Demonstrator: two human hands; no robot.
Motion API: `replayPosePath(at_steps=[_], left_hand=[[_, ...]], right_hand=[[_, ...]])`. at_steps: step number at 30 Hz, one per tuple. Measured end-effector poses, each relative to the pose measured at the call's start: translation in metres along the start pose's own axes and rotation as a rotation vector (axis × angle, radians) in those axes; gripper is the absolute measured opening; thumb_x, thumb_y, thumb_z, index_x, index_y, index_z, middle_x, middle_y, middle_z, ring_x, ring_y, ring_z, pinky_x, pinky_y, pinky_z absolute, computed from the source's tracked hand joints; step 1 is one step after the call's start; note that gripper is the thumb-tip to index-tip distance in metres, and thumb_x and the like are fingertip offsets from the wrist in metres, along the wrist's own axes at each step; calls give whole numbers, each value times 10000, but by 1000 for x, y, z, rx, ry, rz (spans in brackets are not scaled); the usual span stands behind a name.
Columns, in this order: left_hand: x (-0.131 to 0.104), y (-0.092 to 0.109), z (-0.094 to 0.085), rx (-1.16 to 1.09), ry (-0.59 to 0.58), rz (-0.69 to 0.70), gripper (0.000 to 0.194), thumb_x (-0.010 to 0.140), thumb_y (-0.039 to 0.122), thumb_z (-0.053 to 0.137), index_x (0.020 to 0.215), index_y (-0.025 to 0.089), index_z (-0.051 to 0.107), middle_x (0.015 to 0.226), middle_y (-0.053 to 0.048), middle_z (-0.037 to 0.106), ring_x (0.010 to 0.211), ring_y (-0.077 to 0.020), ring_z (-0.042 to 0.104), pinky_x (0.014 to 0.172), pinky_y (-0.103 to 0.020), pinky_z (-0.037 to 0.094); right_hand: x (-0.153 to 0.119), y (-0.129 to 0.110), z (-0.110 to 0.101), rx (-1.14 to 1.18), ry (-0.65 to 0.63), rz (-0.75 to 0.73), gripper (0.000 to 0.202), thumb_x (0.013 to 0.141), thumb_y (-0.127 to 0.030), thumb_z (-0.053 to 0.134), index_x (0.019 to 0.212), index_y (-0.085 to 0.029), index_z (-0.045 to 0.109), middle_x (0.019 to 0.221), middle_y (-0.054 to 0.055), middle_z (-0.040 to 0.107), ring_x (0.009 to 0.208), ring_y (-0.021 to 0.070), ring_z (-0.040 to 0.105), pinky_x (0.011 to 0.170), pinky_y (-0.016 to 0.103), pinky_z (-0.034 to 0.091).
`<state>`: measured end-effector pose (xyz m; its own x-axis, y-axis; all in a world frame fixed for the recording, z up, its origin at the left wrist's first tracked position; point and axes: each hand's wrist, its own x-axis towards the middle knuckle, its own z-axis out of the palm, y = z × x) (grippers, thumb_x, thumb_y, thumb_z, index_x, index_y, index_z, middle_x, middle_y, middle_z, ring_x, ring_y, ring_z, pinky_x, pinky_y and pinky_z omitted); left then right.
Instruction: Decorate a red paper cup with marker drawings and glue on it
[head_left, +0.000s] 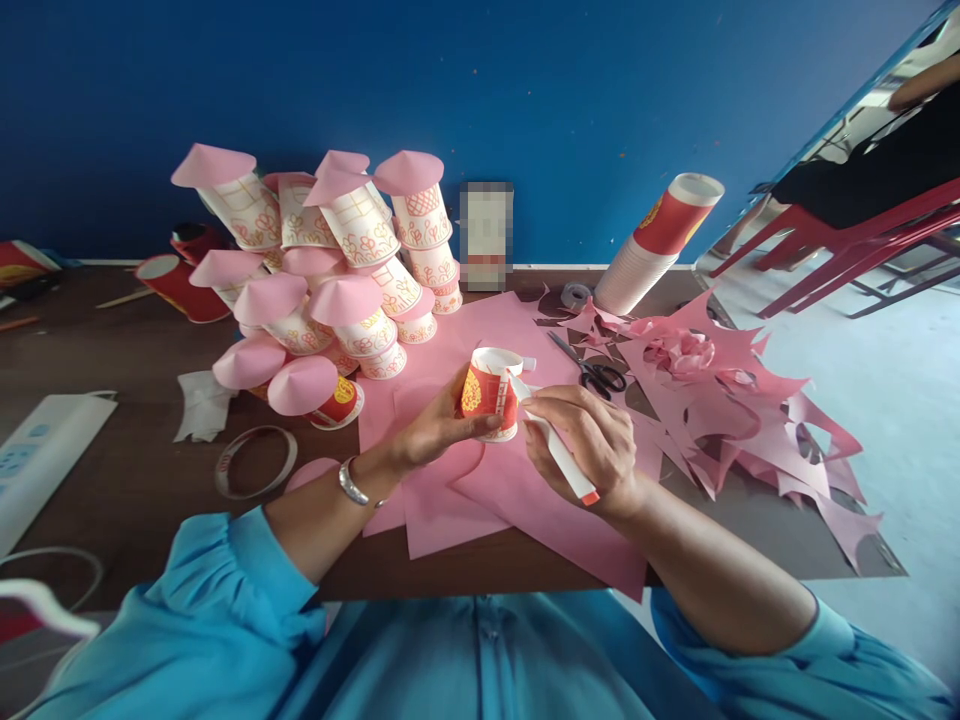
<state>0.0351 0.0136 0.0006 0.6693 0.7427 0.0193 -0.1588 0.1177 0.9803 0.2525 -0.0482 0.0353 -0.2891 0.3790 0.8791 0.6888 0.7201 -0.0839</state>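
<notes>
My left hand (pixel 442 425) is closed around a red paper cup (pixel 487 400) with a yellow print, holding it tilted above pink paper sheets (pixel 450 520). A white ladder-like mark shows on the cup's side. My right hand (pixel 589 440) grips a white marker pen (pixel 564 460) with an orange-red end, its tip at or very close to the cup's side near the rim. A small white piece (pixel 529 364) sticks out beside the rim; I cannot tell what it is. Behind my left hand stand stacked paper cups (pixel 365 225) with drawn flowers and pink paper cones (pixel 409 172) on top.
Scissors (pixel 592 372) and pink paper scraps (pixel 735 400) lie to the right, near a leaning cup stack (pixel 652 250). On the left are a tape roll (pixel 256 462), crumpled white paper (pixel 204 405) and a white power strip (pixel 56 455). A person sits on a red chair (pixel 862 235).
</notes>
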Motion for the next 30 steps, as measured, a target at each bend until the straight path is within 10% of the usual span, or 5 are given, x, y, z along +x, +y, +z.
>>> replayPosePath(at_steps=[30], left_hand=[[-1, -4, -2, -29, 6, -7, 734, 976, 510, 916, 1612, 259, 648, 1553, -121, 761, 1498, -411, 677, 1188, -516, 604]], right_hand=[[-1, 1, 2, 15, 3, -13, 177, 1056, -97, 636, 1174, -225, 669, 907, 53, 837, 756, 203, 816, 709, 300, 676]])
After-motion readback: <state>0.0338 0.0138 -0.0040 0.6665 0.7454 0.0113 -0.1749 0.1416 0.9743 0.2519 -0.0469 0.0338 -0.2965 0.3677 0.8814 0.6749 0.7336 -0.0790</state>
